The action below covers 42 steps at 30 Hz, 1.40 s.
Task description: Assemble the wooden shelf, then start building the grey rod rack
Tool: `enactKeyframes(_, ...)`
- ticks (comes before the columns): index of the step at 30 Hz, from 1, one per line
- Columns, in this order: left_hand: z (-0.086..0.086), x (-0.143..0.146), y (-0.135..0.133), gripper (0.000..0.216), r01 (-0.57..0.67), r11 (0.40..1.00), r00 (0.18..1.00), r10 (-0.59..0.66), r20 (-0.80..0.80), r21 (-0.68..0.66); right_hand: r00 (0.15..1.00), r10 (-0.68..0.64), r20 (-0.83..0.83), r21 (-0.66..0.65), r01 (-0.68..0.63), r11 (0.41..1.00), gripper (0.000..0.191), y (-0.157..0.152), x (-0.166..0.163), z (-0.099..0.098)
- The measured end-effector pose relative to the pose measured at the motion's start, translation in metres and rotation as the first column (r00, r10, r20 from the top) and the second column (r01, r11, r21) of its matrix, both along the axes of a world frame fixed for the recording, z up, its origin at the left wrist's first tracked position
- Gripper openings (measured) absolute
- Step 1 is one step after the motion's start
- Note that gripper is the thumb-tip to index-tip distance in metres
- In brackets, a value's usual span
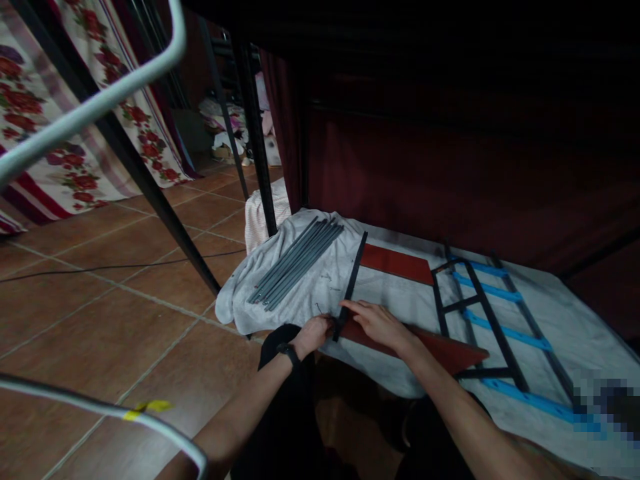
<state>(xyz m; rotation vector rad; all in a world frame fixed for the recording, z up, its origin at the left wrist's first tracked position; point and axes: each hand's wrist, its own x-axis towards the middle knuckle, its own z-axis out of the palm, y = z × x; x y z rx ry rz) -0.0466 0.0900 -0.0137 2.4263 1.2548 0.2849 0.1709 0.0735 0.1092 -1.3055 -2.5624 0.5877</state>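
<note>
My left hand, with a black watch on its wrist, is curled at the near end of a black metal bar that lies across a white cloth. My right hand rests beside it with fingers stretched flat over the bar's end and a red-brown board. A second red-brown board lies farther along the bar. What the left fingers pinch is too small to make out.
A bundle of grey metal rods lies on the cloth to the left. A black frame with blue rungs lies to the right. Black bed-frame posts, a white tube and a tiled floor surround the spot.
</note>
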Motion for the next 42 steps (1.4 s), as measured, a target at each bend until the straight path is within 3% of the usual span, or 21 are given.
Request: enactKeyframes(42, -0.0020, -0.0004, 0.0006, 0.021, 0.016, 1.000, 1.000, -0.016, -0.012, 0.013, 0.999, 0.013, -0.030, -0.023, -0.014, 1.000, 0.059, 0.0012, -0.0004, 0.0024)
